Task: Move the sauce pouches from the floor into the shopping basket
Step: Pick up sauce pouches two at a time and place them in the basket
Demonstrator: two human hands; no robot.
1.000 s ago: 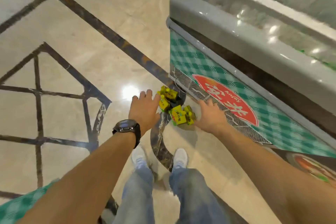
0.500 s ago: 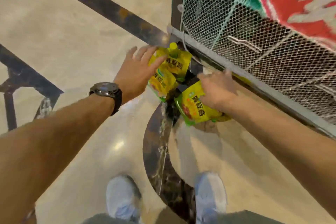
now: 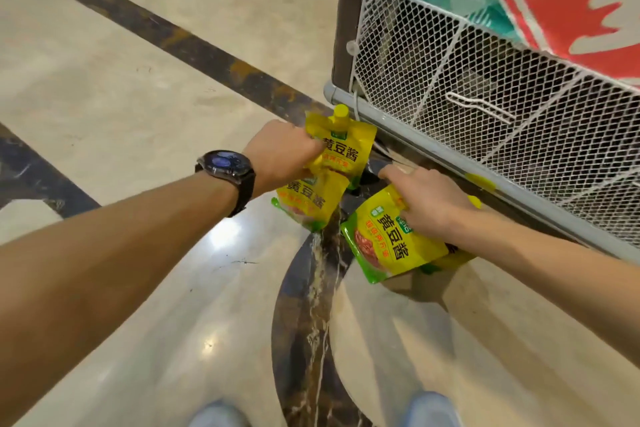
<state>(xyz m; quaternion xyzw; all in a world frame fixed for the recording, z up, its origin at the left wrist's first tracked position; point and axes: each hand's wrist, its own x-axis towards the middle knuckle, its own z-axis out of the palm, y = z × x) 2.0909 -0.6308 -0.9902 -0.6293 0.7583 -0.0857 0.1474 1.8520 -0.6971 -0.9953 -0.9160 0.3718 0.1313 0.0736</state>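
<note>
Two curled grips on sauce pouches (left hand, right hand)

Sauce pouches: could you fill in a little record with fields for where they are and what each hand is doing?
Left hand: grips the upper pouch
Lower pouch: just beneath the upper one, partly overlapped
Right hand: grips the right pouch
Behind them: freezer grille
Shopping basket: not in view
</note>
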